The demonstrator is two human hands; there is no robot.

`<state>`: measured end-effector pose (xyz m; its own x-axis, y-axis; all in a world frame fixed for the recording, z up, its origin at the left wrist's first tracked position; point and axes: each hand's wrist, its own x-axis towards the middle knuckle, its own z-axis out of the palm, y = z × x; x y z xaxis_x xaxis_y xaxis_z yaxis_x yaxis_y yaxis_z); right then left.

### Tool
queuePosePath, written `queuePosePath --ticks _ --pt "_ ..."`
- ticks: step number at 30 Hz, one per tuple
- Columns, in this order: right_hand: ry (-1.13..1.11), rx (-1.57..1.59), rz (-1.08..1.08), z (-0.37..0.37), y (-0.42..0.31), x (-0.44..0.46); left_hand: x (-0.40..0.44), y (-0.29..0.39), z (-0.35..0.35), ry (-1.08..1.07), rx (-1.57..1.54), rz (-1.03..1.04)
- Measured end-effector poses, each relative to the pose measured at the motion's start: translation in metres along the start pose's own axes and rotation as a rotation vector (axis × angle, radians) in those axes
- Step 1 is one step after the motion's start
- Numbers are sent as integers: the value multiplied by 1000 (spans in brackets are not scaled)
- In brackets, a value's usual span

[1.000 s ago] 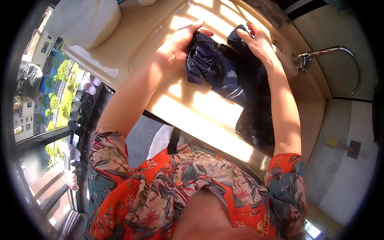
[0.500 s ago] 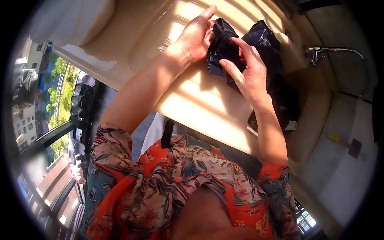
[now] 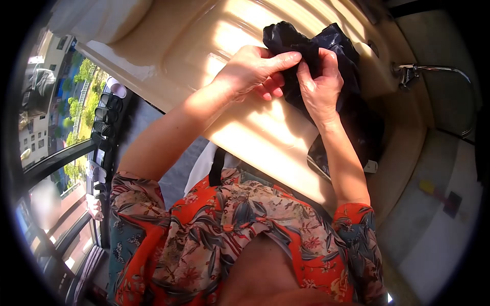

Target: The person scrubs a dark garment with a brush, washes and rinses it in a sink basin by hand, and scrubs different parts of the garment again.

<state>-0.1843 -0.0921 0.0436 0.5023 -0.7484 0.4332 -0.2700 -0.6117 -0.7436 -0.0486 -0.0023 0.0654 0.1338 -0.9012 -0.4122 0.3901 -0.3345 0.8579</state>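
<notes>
A dark, wet-looking garment [image 3: 352, 109] lies bunched in a beige sink [image 3: 189, 48], with a small white tag at its lower right. My left hand [image 3: 255, 74] pinches one gathered end of it between thumb and fingers. Close beside it, my right hand [image 3: 321, 84] grips the same part, thumb and index finger pressed on the cloth. The two thumbs nearly meet. The rest of the garment runs down under my right forearm.
A chrome faucet [image 3: 408, 71] is mounted at the sink's right side. A pale rounded object [image 3: 97, 20] stands at the upper left. Shoes [image 3: 104, 120] line the window side. Sunlight stripes fall across the sink.
My left hand, earlier open beside the cloth, has closed on it. My right hand has shifted over the garment and now pinches the gathered end, which was spread wider a second ago.
</notes>
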Motion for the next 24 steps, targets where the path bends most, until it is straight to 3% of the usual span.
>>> queuePosePath --ticks 5,6,7,10,12,15,18,21,24 --pt "-79 10 87 1 -9 2 0 -5 8 67 11 129" --pt "-124 213 234 2 0 5 2 -11 2 69 48 156" --pt "-207 209 252 -3 11 9 3 -10 -1 81 120 194" --pt "-316 577 371 -5 1 12 -1 -4 -5 127 298 290" --pt "-372 661 430 -13 6 16 -4 0 -20 160 339 229" --pt "-276 716 637 -30 30 21 -19 11 -72 302 497 153" --pt "-487 682 599 -33 20 21 -23 16 -104 231 782 111" --pt "-553 719 594 -39 25 22 -20 19 -95 464 884 555" --pt "-599 761 596 -42 26 20 -10 40 -75 297 998 769"
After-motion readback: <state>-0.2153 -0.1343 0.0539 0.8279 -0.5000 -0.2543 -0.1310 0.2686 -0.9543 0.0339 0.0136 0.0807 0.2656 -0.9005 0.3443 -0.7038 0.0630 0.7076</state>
